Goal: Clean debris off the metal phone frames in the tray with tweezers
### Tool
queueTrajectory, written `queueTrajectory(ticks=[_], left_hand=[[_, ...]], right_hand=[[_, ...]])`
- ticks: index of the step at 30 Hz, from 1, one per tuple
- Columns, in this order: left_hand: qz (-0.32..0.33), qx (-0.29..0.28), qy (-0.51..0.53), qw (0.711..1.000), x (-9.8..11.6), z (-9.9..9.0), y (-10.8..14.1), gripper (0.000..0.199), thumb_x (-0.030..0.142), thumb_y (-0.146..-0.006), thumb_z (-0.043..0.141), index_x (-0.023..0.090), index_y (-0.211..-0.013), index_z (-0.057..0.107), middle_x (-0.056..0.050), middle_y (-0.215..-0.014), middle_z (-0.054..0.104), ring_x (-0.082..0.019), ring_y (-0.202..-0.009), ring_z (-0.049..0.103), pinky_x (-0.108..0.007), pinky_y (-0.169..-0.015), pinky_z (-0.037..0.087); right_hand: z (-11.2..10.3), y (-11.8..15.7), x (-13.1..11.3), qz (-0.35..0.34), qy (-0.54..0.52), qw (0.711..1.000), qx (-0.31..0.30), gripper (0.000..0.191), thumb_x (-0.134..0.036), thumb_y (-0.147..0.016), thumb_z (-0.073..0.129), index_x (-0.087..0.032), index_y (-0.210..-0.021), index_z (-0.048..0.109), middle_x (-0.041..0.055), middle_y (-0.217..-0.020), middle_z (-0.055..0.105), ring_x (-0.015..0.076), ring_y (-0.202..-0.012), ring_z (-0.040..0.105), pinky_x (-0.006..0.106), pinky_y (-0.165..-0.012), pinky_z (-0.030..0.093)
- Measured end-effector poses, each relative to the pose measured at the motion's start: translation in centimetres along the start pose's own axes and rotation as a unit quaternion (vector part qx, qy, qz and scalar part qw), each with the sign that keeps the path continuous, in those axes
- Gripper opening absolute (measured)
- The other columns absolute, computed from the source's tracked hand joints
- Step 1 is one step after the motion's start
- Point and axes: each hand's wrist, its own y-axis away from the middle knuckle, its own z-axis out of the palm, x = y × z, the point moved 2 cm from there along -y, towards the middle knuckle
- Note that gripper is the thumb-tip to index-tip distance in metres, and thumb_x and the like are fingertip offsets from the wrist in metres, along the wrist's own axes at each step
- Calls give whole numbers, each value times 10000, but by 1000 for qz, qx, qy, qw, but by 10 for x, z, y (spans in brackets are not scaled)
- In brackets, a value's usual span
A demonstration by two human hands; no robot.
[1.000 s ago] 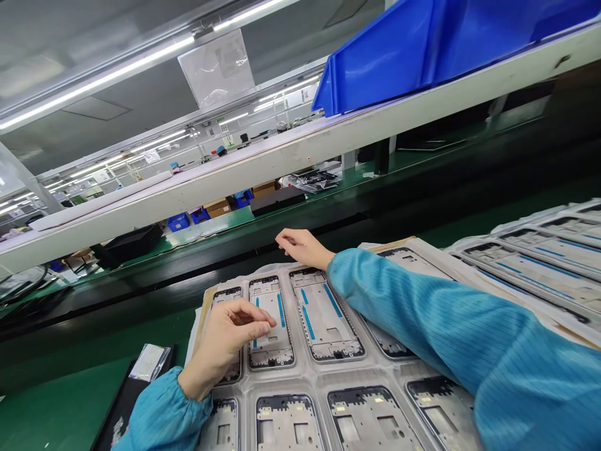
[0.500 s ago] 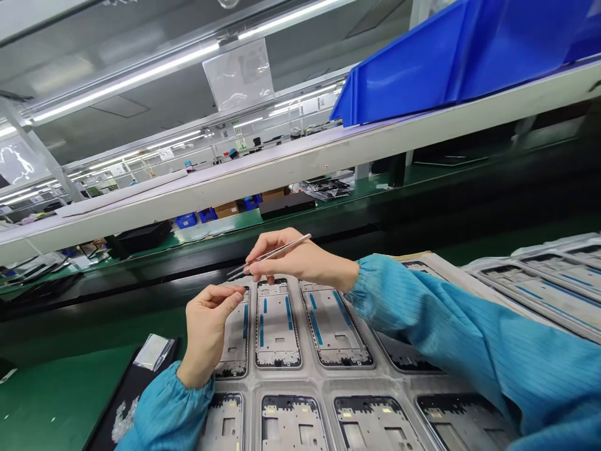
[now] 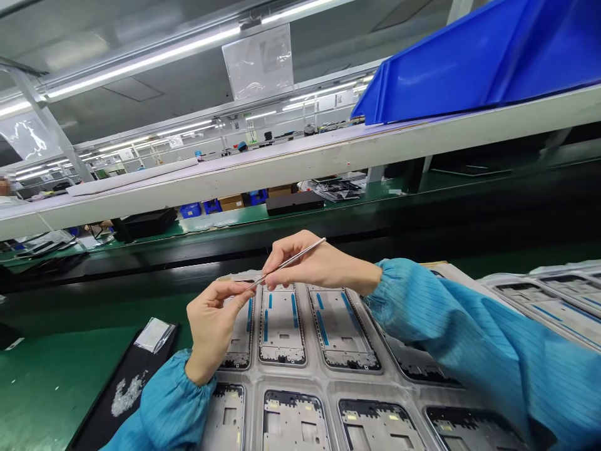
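Two bare hands show in our head view, meeting just above the far left part of a clear tray. Our right hand grips slim metal tweezers in its fingers, slanted with the points down to the left. Our left hand has thumb and forefinger pinched together at those points (whether something tiny sits between them, we cannot tell). Below, metal frames lie flat in the tray's compartments, in two visible rows; several in the far row bear blue strips. Our right sleeve covers part of the tray. On our left, a black tray rests on the green table, carrying a small clear bag and a scatter of clear bits. On our right lie more frames with blue strips. Above, a blue bin stands on a white-edged shelf.
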Motion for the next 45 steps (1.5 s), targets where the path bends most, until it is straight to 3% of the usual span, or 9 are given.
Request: queueTrajectory(ticks=[6, 11, 19, 22, 27, 32, 38, 45], left_hand=[[6, -5, 10, 1000, 0, 0, -1, 177, 334, -642, 884, 282, -688, 720, 3, -737, 746, -259, -777, 743, -384, -782, 616], [-11, -18, -15, 1000, 0, 0, 1, 208, 442, -682, 901, 367, -726, 712, 14, -809, 760, -279, -846, 734, -400, -836, 596], [-39, -21, -20, 999, -2, 1, 1, 307, 560, -636, 916, 373, -730, 691, -3, -816, 765, -322, -971, 727, -417, -858, 586], [-57, -19, -13, 998, -3, 1, 1, 344, 545, -620, 917, 369, -773, 664, -2, -831, 771, -325, -1036, 718, -407, -869, 578], [-51, -15, 2, 999, -1, 2, 1, 422, 545, -597, 934, 368, -862, 657, -1, -794, 781, -317, -864, 758, -426, -845, 596], [-64, -19, 3, 998, 1, 3, 1, 448, 543, -614, 921, 389, -947, 663, 16, -833, 790, -302, -998, 745, -398, -874, 593], [-25, -15, -5, 1000, 1, 2, 1, 360, 500, -678, 887, 390, -955, 686, 0, -873, 800, -317, -934, 763, -438, -889, 622], [80, -14, -22, 996, 0, 2, 1, 73, 431, -771, 811, 419, -808, 749, 16, -840, 784, -350, -815, 760, -555, -787, 670]], right_hand=[[1, 0, 2, -1, 2, 1000, 1, 273, -370, -686, 892, -151, -756, 745, 45, -707, 747, 164, -670, 663, 278, -612, 526], [1, 1, 0, 1, 15, 1000, 11, 262, -372, -697, 885, -155, -761, 752, 43, -713, 744, 158, -661, 645, 273, -595, 508], [2, 3, -3, 12, 39, 999, 25, 302, -425, -670, 890, -166, -744, 753, 56, -724, 756, 188, -684, 672, 310, -621, 540], [4, 2, -1, 13, 25, 999, 21, 302, -413, -669, 895, -158, -733, 747, 57, -718, 757, 176, -674, 667, 298, -614, 535], [4, 4, -1, 10, 26, 999, 16, 281, -395, -688, 889, -156, -743, 752, 57, -728, 761, 171, -676, 671, 286, -620, 532], [1, 3, -1, 13, 42, 999, 21, 274, -398, -695, 883, -163, -756, 756, 49, -728, 763, 178, -684, 682, 289, -617, 538], [-1, 3, -4, 5, 52, 998, 35, 216, -331, -708, 877, -153, -751, 763, 56, -736, 766, 167, -677, 675, 281, -615, 534], [0, 3, -4, -20, 28, 999, 21, 160, -281, -732, 872, -160, -758, 771, 40, -740, 770, 138, -669, 678, 239, -606, 539]])
